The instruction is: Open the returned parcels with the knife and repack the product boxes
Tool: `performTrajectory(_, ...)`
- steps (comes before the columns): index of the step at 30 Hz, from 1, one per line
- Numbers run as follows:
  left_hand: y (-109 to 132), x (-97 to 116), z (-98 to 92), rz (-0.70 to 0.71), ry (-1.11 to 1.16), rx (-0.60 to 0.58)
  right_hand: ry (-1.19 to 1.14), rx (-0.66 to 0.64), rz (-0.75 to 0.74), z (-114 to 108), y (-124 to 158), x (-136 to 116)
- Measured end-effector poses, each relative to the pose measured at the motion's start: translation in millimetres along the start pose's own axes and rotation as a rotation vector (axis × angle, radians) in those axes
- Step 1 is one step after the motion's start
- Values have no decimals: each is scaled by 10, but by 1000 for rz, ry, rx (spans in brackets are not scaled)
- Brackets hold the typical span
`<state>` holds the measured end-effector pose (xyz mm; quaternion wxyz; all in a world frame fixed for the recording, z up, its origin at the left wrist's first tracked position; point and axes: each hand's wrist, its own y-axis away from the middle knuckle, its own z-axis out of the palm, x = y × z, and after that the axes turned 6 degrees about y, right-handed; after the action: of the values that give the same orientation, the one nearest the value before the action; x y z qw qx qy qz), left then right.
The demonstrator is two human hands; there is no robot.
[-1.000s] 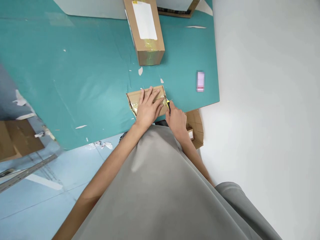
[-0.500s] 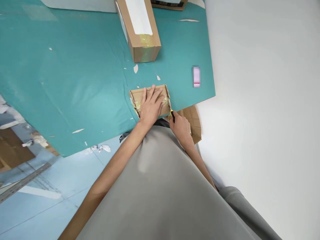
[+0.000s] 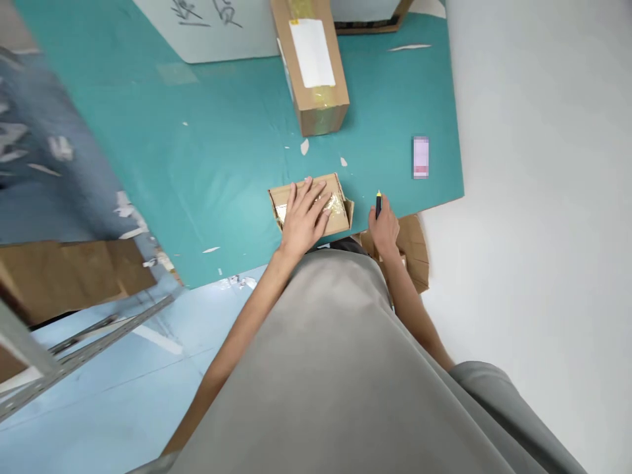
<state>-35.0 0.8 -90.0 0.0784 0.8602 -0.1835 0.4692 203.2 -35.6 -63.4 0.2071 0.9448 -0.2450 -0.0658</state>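
Observation:
A small flat cardboard box (image 3: 338, 209) with shiny tape lies at the near edge of the green table (image 3: 227, 164). Spread over its top, my left hand (image 3: 302, 220) presses down with the fingers apart. The box's right end has a flap standing out from the side. To the right of the box and apart from it, my right hand (image 3: 384, 227) is closed around a black and yellow utility knife (image 3: 378, 205), its yellow tip pointing away from me. Whether the blade is out is too small to tell.
A long taped carton (image 3: 323, 99) with a white label stands farther back, beside a white board or box with handwriting (image 3: 222, 33). A blurred pink-white item (image 3: 421, 158) lies at the right. Below the table edge is an open cardboard box (image 3: 417, 253). A white wall (image 3: 538, 197) borders the right.
My right hand has drawn the utility knife away from the box's right end, out to the right. A flap now sticks out there. My left hand stays on the box; the view has shifted.

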Motion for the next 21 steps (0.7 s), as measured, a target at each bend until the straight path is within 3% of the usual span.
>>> performTrajectory(4,305,-180,-237,-95,-59,85,-51,-147,2,486,-670,98)
performTrajectory(8,620,-302,-399,-196,-96,235,-47,-108,-20,640,-952,57)
performTrajectory(10,764,-324,-440,-250,-103,295,-93,-61,-113,656,-982,-39)
performTrajectory(12,902,-343,-468,-310,-92,361,-243,-132,-186,686,-962,-199)
performTrajectory(17,1222,-481,-537,-467,28,579,-842,-639,-168,830,-759,-666)
performTrajectory(19,1308,-571,-555,-525,84,674,-943,-680,-201,838,-682,-756)
performTrajectory(21,1332,-663,-547,-576,146,726,-934,-611,-314,785,-644,-753)
